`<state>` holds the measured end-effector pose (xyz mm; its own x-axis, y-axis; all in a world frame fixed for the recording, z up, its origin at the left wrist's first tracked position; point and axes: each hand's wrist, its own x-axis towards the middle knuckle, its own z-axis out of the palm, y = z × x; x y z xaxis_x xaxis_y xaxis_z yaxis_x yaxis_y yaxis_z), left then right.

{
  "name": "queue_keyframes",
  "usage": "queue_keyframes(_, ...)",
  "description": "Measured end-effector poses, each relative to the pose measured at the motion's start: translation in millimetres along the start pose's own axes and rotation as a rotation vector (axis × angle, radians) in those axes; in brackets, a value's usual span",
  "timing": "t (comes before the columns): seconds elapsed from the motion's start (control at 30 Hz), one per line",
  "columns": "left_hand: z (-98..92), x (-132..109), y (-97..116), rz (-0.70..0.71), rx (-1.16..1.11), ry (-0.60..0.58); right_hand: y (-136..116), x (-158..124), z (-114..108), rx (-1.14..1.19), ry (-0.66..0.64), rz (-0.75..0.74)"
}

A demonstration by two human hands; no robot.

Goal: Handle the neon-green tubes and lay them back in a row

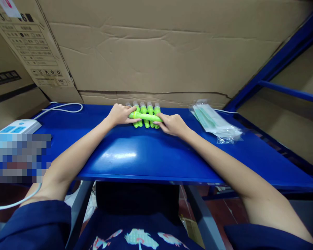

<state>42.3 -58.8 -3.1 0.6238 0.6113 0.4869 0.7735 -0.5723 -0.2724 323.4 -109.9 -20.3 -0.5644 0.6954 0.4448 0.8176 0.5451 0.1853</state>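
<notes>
at the far middle of the blue table (146, 152), your left hand (119, 114) and right hand (172, 124) meet over a small cluster of green markers: your left hand grips one end of a single green marker (145, 117) lying crosswise, and your right hand's fingers close on its other end, so both hands are grasping that one marker between them. it rests across the top of a row of upright-lying green markers (146, 111), side by side with their pale capped ends pointing away from you toward the cardboard, touching one another and lying flat on the table just under your fingers. to the right of your right hand, near but apart from it, a clear plastic bag (215, 122) lies on the table; it holds flat pale-green sheets or packets, and what exactly they are is too small to tell. behind everything a wall of cardboard boxes (156, 52) stands along the table's back edge, closed, so their contents are hidden; the box at the left carries a printed label. at the far left edge a white power strip (15, 127) sits on the table with a white cable (65, 107) looping behind it. blue shelf rails (289, 91) run along the right side.
</notes>
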Motion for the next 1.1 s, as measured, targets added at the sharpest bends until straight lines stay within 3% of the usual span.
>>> queue_keyframes(0.3, 3.7, 0.2, 3.6, 0.041, 0.021, -0.018, -2.4, 0.1, -4.9, -0.074, -0.075, 0.014)
queue_keyframes(0.67, 6.5, 0.9, 8.3, -0.004, -0.011, -0.02, -9.5, 2.1, -18.1, -0.152, -0.19, 0.068)
queue_keyframes(1.1, 1.8, 0.5, 8.2, -0.047, -0.016, -0.025, -10.2, 0.8, -10.9, -0.087, -0.153, 0.112)
